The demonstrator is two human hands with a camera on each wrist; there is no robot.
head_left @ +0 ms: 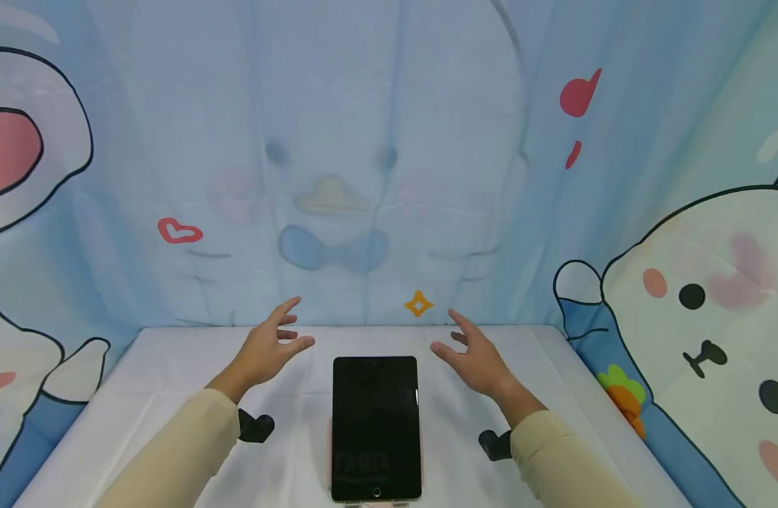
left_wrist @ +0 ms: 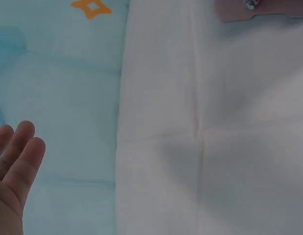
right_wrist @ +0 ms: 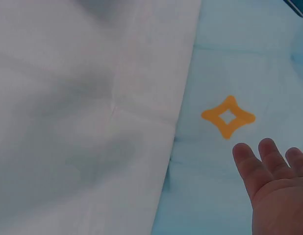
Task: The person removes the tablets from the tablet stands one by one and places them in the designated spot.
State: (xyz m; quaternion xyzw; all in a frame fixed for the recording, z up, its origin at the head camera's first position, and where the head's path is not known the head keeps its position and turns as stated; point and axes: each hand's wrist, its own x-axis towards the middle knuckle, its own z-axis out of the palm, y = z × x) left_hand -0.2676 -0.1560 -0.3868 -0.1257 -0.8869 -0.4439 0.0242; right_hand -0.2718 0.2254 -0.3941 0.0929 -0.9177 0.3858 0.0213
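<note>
A black-screened tablet (head_left: 376, 423) stands on a pinkish stand at the near middle of the white table, its round home button toward me. To its left, my left hand (head_left: 268, 351) hovers above the table with fingers spread and nothing in it. My right hand (head_left: 476, 358) is held up likewise on the other side, also holding nothing. Neither hand touches the tablet. In the left wrist view, part of the stand (left_wrist: 264, 10) shows at the top right, with left fingers (left_wrist: 25, 164) at the lower left. Right fingers (right_wrist: 252, 166) appear in the right wrist view.
A white cloth (head_left: 173, 395) covers the table. Behind it hangs a light blue curtain (head_left: 338, 106) printed with cartoon animals, which also runs along both sides. Dark wrist-camera mounts (head_left: 255, 427) sit by both sleeves.
</note>
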